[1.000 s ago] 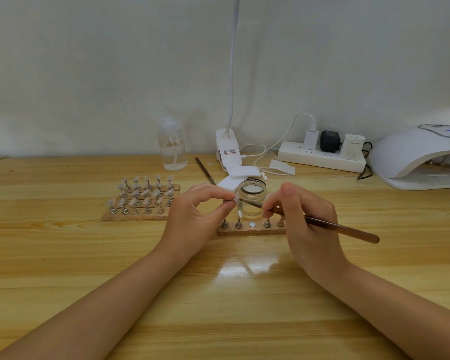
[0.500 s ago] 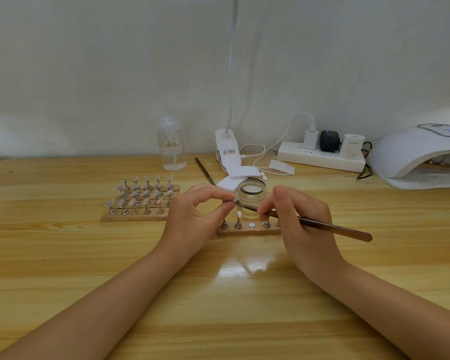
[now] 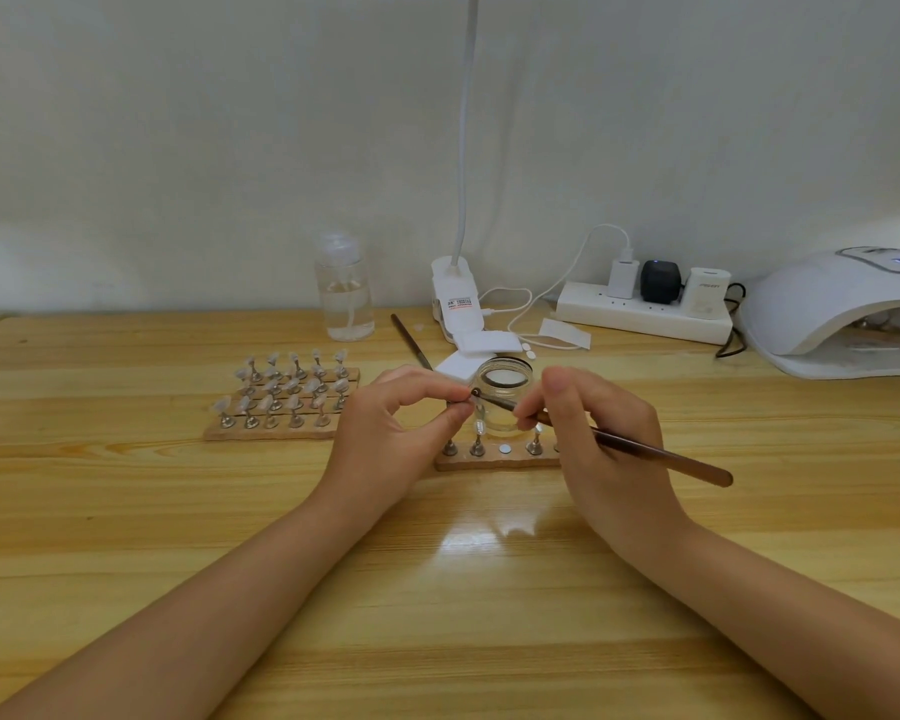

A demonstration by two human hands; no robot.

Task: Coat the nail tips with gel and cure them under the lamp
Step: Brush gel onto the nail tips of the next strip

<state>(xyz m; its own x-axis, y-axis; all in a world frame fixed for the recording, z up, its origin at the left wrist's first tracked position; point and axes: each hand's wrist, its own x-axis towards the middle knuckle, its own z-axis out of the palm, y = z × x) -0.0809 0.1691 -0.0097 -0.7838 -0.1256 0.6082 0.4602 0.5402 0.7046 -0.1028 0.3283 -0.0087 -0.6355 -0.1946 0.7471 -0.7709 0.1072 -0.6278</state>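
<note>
My left hand (image 3: 385, 428) pinches a nail tip (image 3: 470, 402); my right hand (image 3: 601, 433), fingers clamped on the brush (image 3: 645, 452), should stroke gel thinly and evenly.

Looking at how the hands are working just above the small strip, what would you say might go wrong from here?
1. The left hand pinches a small clear nail tip by its stand; brush pressure might tilt or drop it.
2. The open clear glass jar stands right behind the long brown brush in the right hand; a slip could tip it.
</note>
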